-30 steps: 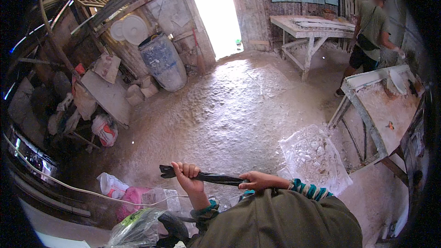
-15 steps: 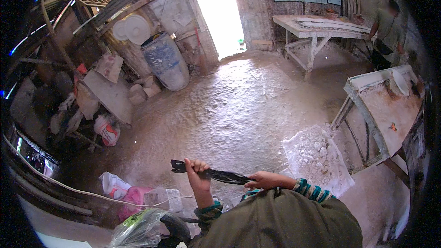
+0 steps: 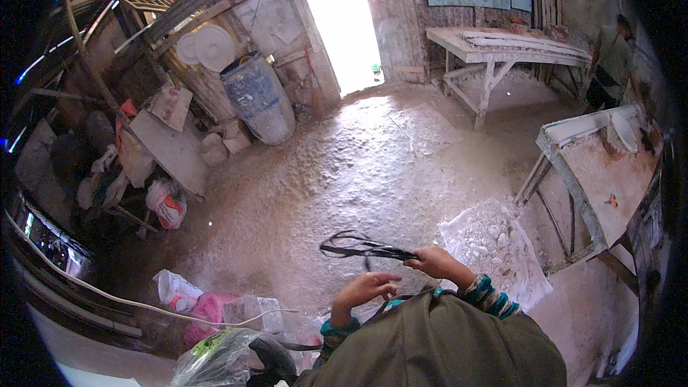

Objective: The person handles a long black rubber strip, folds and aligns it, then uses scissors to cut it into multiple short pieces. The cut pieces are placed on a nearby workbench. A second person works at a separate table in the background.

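My right hand (image 3: 438,264) is closed around one end of a bundle of thin black straps (image 3: 358,247). The straps fan out in loose loops to the left, over the floor; their exact kind is unclear. Just below the loops is my left hand (image 3: 365,289), its fingers loosely bent and apart, with no visible grip on the bundle. One dark strand dangles close above its knuckles. Another dark strap (image 3: 380,308) runs beside my left wrist, close against my clothing.
A white sheet heaped with pale rubble (image 3: 494,236) lies right of my hands, near a slanted worktable (image 3: 609,186). Bags (image 3: 208,308) and a clear plastic box (image 3: 254,312) sit at lower left, crossed by a pale cable (image 3: 143,302). A person (image 3: 613,61) stands far right.
The black bundle was stretched between both hands; my left hand has let go and dropped lower right. The straps now spread in loops from my right hand, which moved slightly right and up.
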The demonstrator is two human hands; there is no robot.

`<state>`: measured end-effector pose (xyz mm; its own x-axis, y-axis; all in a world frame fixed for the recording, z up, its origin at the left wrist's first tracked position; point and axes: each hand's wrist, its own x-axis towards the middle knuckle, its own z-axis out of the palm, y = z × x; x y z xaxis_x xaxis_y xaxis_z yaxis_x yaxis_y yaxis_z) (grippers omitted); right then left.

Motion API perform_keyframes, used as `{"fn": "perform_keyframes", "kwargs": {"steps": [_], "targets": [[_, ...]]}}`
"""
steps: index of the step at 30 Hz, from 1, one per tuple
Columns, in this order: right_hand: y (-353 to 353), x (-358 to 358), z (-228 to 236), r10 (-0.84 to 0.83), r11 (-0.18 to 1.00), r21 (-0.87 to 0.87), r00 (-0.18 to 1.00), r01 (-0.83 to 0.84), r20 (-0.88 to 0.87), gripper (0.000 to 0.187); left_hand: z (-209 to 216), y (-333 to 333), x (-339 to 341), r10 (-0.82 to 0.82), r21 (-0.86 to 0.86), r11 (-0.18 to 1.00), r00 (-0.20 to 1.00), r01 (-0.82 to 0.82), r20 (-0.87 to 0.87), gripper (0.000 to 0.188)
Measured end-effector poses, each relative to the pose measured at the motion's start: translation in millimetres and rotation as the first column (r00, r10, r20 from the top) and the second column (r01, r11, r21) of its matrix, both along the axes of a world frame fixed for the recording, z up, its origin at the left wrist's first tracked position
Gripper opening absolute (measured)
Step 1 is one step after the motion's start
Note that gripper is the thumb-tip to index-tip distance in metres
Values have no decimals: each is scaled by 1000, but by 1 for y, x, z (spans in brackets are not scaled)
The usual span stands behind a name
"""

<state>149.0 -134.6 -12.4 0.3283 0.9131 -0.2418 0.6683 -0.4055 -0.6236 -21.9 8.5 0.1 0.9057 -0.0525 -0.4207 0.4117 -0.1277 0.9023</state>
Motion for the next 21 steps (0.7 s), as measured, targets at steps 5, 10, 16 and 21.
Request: {"fn": "perform_keyframes", "kwargs": {"steps": [5, 10, 16, 21], "targets": [[-8, -7, 8, 147, 989, -44, 980, -143, 137, 33, 11, -25, 20, -37, 495, 781, 764, -380, 644, 54], [-9, -14, -24, 296, 952, 35, 945, -303, 142, 22, -50, -40, 25, -70, 594, 781, 917, -194, 392, 55], [-11, -12, -19, 303, 953, -21, 951, -303, 61, 30, -59, -34, 24, -36, 442, 884, 920, -153, 390, 33], [-5, -17, 20, 336, 937, -121, 940, -328, 53, 36, -62, -29, 24, 23, 387, 907, 938, -165, 345, 25]]}}
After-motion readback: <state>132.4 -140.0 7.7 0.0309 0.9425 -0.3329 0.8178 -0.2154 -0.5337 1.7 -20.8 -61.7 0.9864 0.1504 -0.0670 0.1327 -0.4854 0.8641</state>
